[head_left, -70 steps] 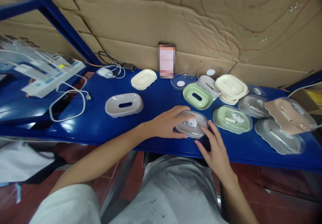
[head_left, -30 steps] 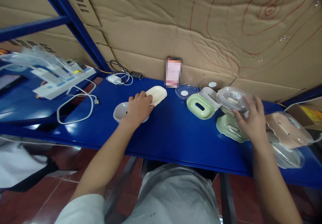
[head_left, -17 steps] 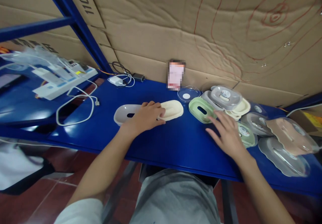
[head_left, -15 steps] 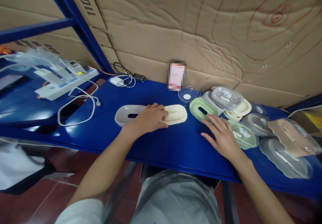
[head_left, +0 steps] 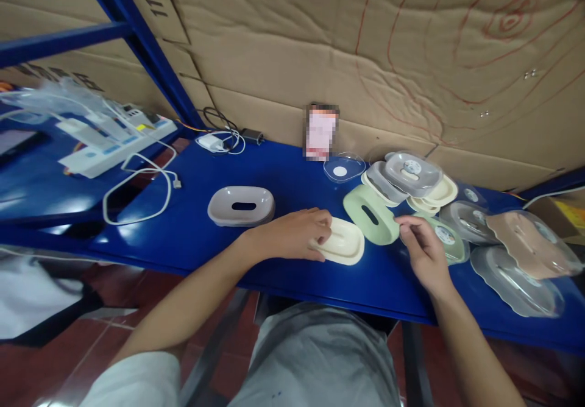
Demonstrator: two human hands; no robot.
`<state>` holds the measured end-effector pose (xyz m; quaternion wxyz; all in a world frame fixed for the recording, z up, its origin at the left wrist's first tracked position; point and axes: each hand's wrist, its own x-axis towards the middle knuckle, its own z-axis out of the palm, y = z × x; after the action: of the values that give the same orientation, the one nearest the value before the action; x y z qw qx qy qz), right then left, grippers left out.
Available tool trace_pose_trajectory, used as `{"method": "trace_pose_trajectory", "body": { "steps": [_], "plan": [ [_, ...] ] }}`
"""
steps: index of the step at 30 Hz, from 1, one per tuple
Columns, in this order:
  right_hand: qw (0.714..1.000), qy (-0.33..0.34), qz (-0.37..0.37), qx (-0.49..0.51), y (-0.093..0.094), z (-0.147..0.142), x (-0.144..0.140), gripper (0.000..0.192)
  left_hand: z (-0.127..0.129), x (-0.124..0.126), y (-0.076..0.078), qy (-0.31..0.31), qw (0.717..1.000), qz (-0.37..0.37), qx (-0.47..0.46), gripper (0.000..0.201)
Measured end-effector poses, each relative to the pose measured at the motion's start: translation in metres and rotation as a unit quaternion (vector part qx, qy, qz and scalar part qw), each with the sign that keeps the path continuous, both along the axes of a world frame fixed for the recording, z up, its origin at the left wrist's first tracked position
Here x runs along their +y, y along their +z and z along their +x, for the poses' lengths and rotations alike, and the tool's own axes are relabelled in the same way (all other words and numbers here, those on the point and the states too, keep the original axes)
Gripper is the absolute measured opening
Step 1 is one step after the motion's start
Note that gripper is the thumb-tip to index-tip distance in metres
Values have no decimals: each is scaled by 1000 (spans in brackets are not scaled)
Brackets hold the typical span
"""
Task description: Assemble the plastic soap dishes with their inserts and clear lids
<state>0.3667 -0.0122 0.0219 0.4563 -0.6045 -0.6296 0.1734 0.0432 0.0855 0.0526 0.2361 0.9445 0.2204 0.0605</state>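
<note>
My left hand (head_left: 304, 234) has its fingers closed over the left end of a cream oval soap dish tray (head_left: 345, 242), low over the blue table. With thumb and fingertips, my right hand (head_left: 423, 248) pinches the right rim of a light green soap dish (head_left: 361, 209) that has a slot in its bottom. The green dish overlaps the cream tray's upper edge in view; whether they touch I cannot tell. A grey-lilac slotted dish (head_left: 219, 206) stands left of my left hand. Partly behind my right hand sits another green dish under a clear lid (head_left: 450, 242).
Stacked grey and cream dishes (head_left: 414, 172) lie at the back right, beside a clear lid (head_left: 340, 170). Further right are lidded grey and brown dishes (head_left: 530, 242). A phone-like screen (head_left: 321, 133) leans on the cardboard wall. A power strip (head_left: 119, 148) and cables occupy the left.
My left hand has moved right and nearer me with the cream tray, away from the grey-lilac dish. My right hand has shifted right and now pinches the green dish's rim.
</note>
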Motion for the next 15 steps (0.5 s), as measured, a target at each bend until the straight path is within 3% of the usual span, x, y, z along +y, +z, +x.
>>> {"method": "trace_pose_trajectory", "body": {
  "steps": [4, 9, 12, 15],
  "plan": [
    [999, -38, -24, 16, -4, 1, 5, 39, 11, -9, -11, -16, 994, 89, -62, 45],
    [1000, 0, -6, -21, -6, -3, 7, 48, 12, -6, -19, -11, 996, 62, -68, 87],
    [999, -4, -26, -29, -7, -3, 3, 41, 11, -3, -20, -2, 994, 67, -82, 99],
    [999, -22, -35, 31, -6, -1, 1, 44, 12, -3, -21, -3, 992, 84, -95, 106]
  ]
}}
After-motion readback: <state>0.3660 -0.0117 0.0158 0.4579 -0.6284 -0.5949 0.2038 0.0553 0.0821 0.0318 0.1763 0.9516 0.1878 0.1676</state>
